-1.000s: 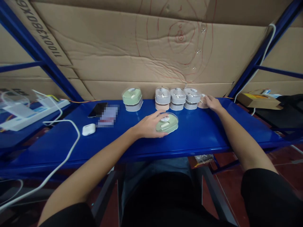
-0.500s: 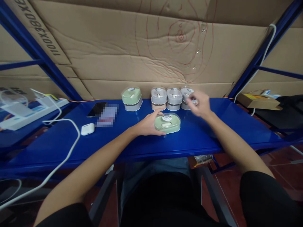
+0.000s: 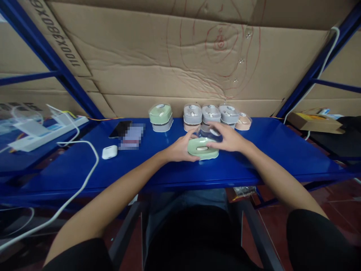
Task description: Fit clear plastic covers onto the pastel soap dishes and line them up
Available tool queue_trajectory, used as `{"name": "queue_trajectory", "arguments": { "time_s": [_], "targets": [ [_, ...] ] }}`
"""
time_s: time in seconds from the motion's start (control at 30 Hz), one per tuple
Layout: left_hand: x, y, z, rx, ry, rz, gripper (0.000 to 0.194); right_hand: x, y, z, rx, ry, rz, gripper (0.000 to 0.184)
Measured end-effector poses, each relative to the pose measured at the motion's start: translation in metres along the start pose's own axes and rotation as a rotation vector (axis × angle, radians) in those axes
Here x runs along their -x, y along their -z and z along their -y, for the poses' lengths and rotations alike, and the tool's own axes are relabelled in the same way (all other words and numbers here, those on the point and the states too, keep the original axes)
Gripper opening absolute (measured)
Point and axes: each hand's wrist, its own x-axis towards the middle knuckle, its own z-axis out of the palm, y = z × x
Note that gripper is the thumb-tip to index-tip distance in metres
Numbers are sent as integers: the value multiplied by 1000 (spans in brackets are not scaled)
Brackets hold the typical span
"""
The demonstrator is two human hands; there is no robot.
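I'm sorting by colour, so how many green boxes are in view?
2. One green box is held by the left hand; a second green box sits atop a grey box, leftmost of those at the back. Any behind these would be hidden.

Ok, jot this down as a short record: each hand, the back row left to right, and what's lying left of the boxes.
Left hand: gripping the left side of the green box
Right hand: holding a clear cover tilted above that box
Back row: green-topped stack, three grey-topped stacks, pink box
Left: white case, dark phone, pixelated patch
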Motion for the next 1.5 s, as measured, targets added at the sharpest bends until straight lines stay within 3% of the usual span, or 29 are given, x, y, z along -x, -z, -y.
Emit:
{"name": "queue_trajectory", "arguments": {
  "time_s": [0.17,0.3,0.53,0.63,0.73,0.87,1.0,1.1,1.27,1.5],
  "targets": [
    [3,10,0,-184,-55,71,51,5,24,-40,9,-275,-8,84],
    [2,13,2,-173,-62,28,37,4,20,-55,24,-290,60,81],
    [2,54,17,-264,21,-161,43,4,15,-56,50,-279,116,81],
    [7,70,27,-350,93,-146,44,5,17,-54,69,-318,169,81],
    [9,75,32,-375,154,-83,43,5,17,-54,59,-350,194,81],
    [4,66,26,-327,164,-123,47,3,17,-56,52,-363,160,83],
    [1,44,4,-241,26,-197,49,3,19,-56,75,-361,117,88],
    [3,20,-11,-205,-47,-131,44,3,20,-55,95,-381,84,91],
    [7,-4,-17,-216,-14,-4,45,4,18,-54,107,-348,32,92],
    [2,-1,-9,-126,65,-27,101,4,15,-33,57,-219,-23,89]
  ]
}}
